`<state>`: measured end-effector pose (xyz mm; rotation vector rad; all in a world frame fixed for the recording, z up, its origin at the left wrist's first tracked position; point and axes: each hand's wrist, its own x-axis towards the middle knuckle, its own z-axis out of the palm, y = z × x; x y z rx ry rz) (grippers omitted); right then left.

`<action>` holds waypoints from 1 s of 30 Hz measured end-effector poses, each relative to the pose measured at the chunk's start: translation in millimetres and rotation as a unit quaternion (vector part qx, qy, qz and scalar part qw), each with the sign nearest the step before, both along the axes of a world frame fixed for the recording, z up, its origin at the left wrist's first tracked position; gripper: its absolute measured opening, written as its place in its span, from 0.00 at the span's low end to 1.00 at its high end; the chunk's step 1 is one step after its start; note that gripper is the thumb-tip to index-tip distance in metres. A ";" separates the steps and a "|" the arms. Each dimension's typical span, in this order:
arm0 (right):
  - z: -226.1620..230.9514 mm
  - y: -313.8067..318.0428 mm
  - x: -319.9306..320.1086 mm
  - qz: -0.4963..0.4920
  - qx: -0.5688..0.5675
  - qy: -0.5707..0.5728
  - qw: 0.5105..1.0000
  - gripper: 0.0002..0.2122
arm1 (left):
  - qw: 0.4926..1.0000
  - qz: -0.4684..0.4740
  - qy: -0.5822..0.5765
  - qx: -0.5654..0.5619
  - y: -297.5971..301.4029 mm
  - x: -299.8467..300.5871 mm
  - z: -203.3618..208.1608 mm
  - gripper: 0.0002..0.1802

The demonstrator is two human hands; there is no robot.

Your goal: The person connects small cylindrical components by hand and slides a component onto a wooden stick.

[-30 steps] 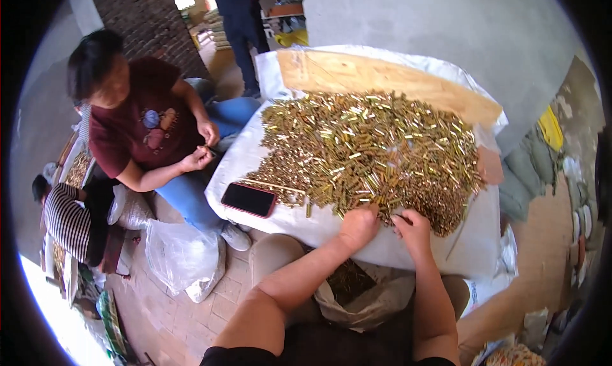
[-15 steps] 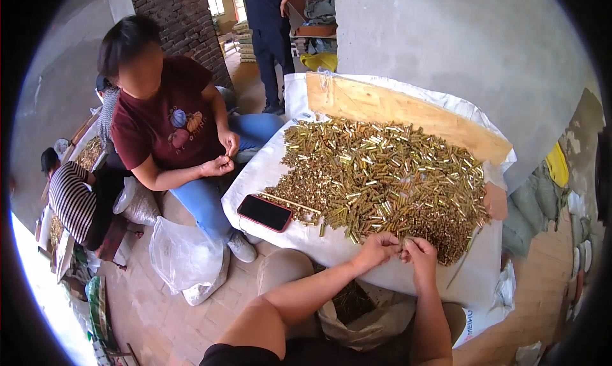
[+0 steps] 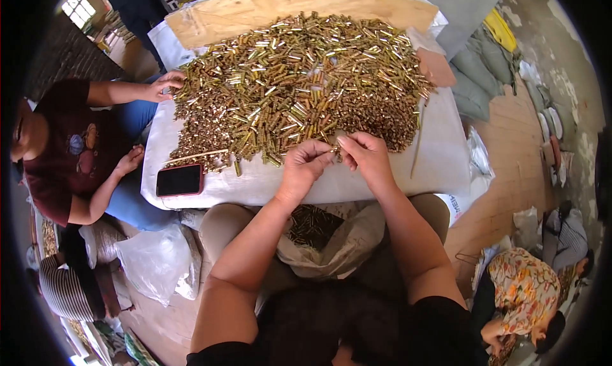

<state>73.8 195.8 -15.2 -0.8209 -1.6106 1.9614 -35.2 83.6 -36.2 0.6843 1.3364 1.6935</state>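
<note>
Over the near edge of a heap of brass-coloured metal tubes, my left hand and my right hand meet fingertip to fingertip. Both are closed in a pinch on a small brass-coloured metal piece, partly hidden by the fingers. Just beyond my right hand is a dense patch of small nut-like parts. An open pale sack rests between my knees, with dark thin metal pieces inside.
The white-covered table has a wooden board along its far side. A phone and a thin stick lie at left; a thin rod lies at right. A co-worker sits at left, one hand at the heap. Plastic bags stand on the floor.
My view has swung right and downward, so the table sits higher and more to the left. My hands stay pinched together. The co-worker's one hand has reached to the heap, parting from the other.
</note>
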 end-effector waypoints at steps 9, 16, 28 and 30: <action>-3.2 -5.6 6.9 -0.002 0.024 -0.028 0.999 0.11 | 0.999 0.000 0.043 0.022 -6.1 6.7 -2.8 0.02; -7.7 -5.3 3.0 -0.030 0.099 -0.056 0.993 0.14 | 0.999 -0.009 0.035 -0.017 -7.8 5.7 2.8 0.01; -12.1 -2.0 6.8 -0.018 0.299 -0.158 0.941 0.15 | 0.994 0.005 0.112 -0.017 -7.2 12.4 -2.1 0.02; -12.1 -7.9 8.1 -0.031 0.392 -0.166 0.904 0.16 | 0.993 0.007 0.114 -0.021 -8.2 14.5 -2.7 0.02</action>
